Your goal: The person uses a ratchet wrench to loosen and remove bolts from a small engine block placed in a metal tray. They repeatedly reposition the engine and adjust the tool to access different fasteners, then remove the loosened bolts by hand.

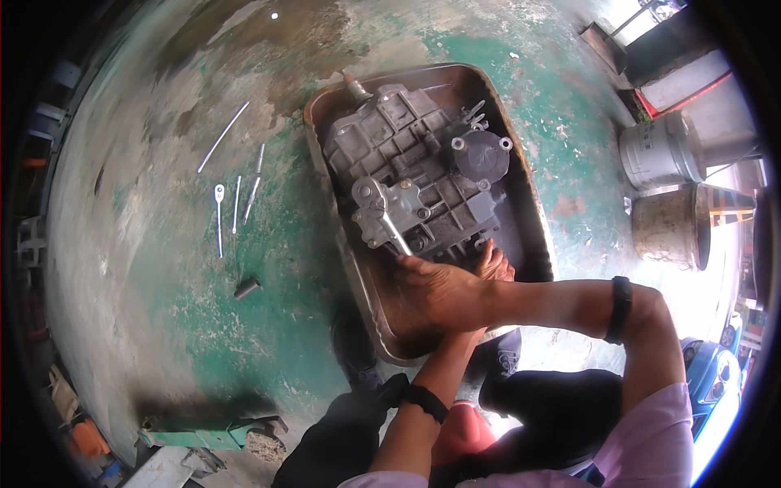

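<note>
A grey metal gearbox (390, 130) lies in a brown, worn metal tray (376, 313) on the floor before me. My right hand (439, 289) reaches in from the right and is closed around the handle of a ratchet wrench (394, 231). The wrench's round head rests over a small cover on the gearbox's left side. Crossing beneath the right wrist, my left arm ends at my left hand (498, 264), whose bent fingers grip the gearbox's near edge. The right forearm hides part of that hand. A round dark cover (480, 157) with bolt lugs sits on the gearbox's right side.
Left of the tray, another ratchet (219, 213), several thin rods (224, 137) and a dark socket (246, 288) lie on the green, worn floor. A green metal piece (199, 435) is at lower left. Two buckets (663, 150) stand at right; a red seat (462, 431) is below me.
</note>
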A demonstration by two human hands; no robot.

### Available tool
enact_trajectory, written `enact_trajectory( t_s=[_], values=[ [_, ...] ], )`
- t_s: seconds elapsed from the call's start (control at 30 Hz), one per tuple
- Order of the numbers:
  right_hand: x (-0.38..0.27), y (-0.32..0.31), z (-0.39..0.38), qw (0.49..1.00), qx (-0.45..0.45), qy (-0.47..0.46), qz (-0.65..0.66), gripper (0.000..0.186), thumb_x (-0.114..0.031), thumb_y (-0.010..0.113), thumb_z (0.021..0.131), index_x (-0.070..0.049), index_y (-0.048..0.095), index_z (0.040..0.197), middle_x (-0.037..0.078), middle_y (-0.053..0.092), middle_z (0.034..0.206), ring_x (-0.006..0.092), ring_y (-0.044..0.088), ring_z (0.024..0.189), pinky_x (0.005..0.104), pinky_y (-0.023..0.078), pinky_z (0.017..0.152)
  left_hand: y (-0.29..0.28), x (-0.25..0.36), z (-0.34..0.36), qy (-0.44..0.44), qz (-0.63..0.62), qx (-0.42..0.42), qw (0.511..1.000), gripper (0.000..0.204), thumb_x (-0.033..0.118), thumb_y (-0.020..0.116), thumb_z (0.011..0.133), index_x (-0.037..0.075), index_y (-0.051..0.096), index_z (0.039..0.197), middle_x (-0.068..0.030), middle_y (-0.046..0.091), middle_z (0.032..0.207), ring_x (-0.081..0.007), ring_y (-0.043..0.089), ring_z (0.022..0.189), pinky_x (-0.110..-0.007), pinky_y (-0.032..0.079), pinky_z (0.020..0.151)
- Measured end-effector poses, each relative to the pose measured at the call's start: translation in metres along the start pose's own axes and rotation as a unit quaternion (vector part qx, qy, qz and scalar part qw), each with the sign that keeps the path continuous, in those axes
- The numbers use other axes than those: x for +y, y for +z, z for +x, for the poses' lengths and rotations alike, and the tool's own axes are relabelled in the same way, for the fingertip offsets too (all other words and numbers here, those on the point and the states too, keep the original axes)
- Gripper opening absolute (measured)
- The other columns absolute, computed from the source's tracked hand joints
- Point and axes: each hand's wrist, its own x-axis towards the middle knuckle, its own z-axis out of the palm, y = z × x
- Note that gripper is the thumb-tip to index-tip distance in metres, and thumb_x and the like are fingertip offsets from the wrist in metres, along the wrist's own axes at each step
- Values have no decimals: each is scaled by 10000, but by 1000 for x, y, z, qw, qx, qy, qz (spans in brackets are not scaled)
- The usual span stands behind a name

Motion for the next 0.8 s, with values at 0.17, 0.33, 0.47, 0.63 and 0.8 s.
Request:
enact_trajectory(
  t_s=[0.17,0.33,0.47,0.63,0.8],
  values=[
    [34,-38,-46,987,52,113,102,448,-159,595,837,-56,564,1271,203,528,1319,383,523,1194,505,394,1081,8,23,-5,-223,-378,148,886,463,278,455,928,29,531,1311,-136,534,1338,-257,399,1339,-549,125,1182],
    [74,-88,-72,961,-154,203,107,591,-68,553,843,-56,428,1420,213,644,997,326,668,694,392,516,498,9,14,4,-117,-132,154,972,241,189,498,883,53,672,978,-80,654,1078,-231,532,1158,-437,200,1176],
    [116,-111,-80,960,1,211,182,413,-21,657,755,-39,578,1160,162,599,768,380,608,634,434,497,555,-10,8,1,-76,-97,84,989,228,161,505,853,78,716,834,-62,682,899,-230,563,1087,-483,140,1206],
    [182,-123,-67,912,11,310,269,132,10,699,799,25,634,913,101,644,774,184,618,657,305,477,584,-17,5,-2,-79,-81,80,990,220,176,524,834,81,723,838,-71,678,887,-241,559,1101,-489,102,1218],
    [246,-123,-27,783,60,455,420,246,-72,797,782,-37,628,957,10,610,768,62,570,685,216,468,556,-11,7,-2,-94,-68,150,982,222,163,551,800,61,746,764,-48,700,796,-224,602,1004,-482,141,1216]
  ],
)
